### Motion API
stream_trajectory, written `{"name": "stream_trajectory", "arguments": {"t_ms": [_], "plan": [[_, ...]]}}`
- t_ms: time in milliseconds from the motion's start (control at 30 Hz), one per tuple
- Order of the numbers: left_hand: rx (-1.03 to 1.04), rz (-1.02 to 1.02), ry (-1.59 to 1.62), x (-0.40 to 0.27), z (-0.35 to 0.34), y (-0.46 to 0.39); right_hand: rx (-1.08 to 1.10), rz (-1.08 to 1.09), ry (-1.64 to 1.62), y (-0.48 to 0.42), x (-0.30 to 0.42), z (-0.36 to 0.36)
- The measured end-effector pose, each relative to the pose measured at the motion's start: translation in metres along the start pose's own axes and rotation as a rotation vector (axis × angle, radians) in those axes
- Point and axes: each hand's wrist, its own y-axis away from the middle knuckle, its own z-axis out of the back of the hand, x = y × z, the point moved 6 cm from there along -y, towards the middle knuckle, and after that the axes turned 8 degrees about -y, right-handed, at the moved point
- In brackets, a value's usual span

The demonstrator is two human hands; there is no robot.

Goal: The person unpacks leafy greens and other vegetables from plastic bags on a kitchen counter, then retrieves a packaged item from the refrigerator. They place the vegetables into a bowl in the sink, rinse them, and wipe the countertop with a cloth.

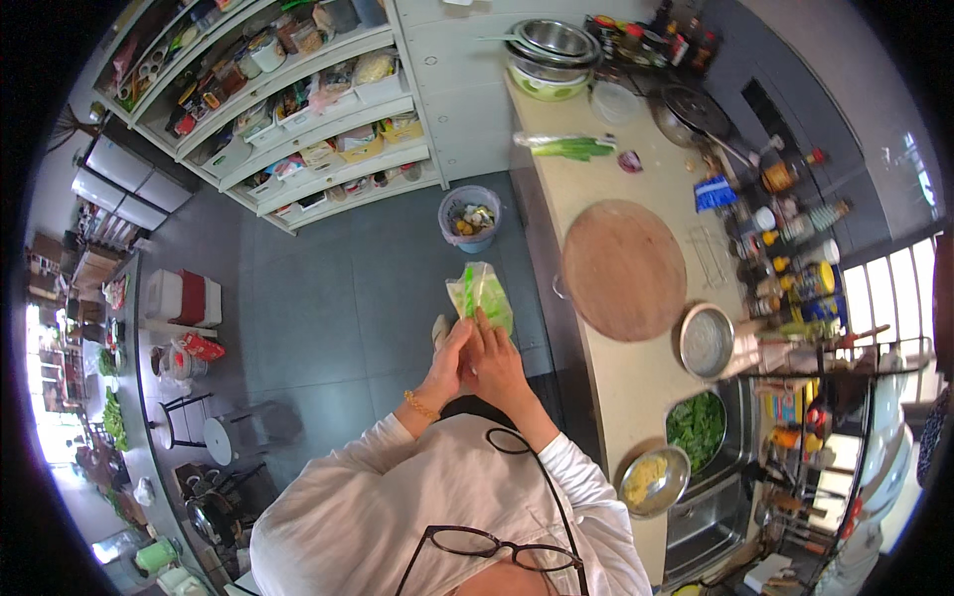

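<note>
Both hands are together in front of the body, over the floor left of the counter. My left hand (449, 357), with a yellow beaded bracelet at its wrist, touches the lower edge of a clear and green plastic bag (488, 292). My right hand (496, 365) lies against the same bag, its fingers on the bag's printed face. The fingertips of both hands meet at the bag, and the palms are hidden. A round wooden cutting board (624, 270) lies on the counter to the right of the hands.
A lined waste bin (470, 223) stands on the floor beyond the bag. The counter (607, 387) holds green onions (574, 147), a metal bowl (706, 340) and a bowl with yellow food (656, 480). Leafy greens (697, 428) sit at the sink. Open shelves (313, 127) stand at the upper left.
</note>
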Motion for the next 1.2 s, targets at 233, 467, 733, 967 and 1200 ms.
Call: {"name": "stream_trajectory", "arguments": {"t_ms": [233, 467, 733, 967, 1200], "plan": [[-0.088, 0.025, -0.261, -0.075, 0.120, -0.139, 0.085, -0.042, -0.175, -0.143, -0.079, -0.113], [0.054, 0.169, -0.430, -0.086, 0.221, -0.340, -0.185, -0.332, -0.310, -0.259, -0.258, -0.222], [-0.313, -0.100, -0.555, -0.045, 0.392, -0.436, -0.027, -0.449, 0.162, -0.312, -0.503, -0.422], [-0.655, 0.285, -0.971, 0.071, 0.556, -0.323, 0.687, -0.445, 0.322, -0.281, -0.651, -0.606], [-0.719, 0.529, -1.012, 0.151, 0.591, -0.232, 0.714, -0.671, 0.267, -0.263, -0.719, -0.661]]}}
